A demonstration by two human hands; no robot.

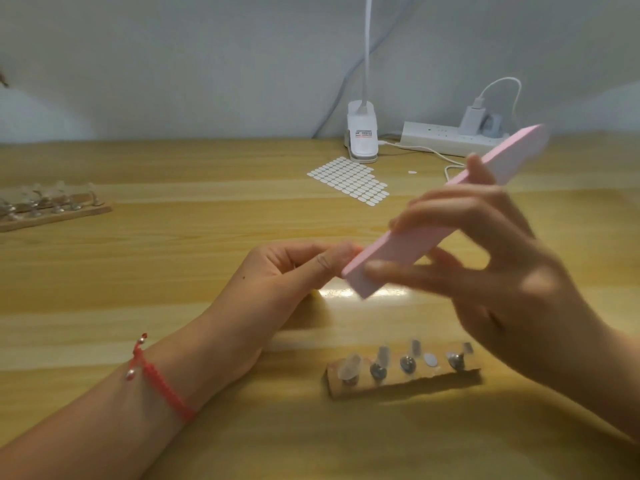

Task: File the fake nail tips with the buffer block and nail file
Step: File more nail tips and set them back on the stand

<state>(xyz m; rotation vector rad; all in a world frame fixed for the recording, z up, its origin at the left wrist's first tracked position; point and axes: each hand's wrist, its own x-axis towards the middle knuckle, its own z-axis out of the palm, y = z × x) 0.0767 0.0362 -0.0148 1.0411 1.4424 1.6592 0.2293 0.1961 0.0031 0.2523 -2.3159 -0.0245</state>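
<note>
My right hand (491, 258) grips a long pink buffer block (408, 244) that slants from lower left to upper right above the table. Its lower end meets the fingertips of my left hand (294, 268), which pinch something small there; the block and fingers hide it, so I cannot tell whether it is a nail tip. Below the hands a small wooden strip (405, 379) holds several clear fake nail tips (351, 365) on metal stands. The right hand and block are blurred.
A second wooden holder (52, 216) with nail tips lies at the far left. A sheet of white oval stickers (349, 180), a clip lamp base (362, 136) and a white power strip (446, 138) with charger and cable sit at the back. The table is light wood.
</note>
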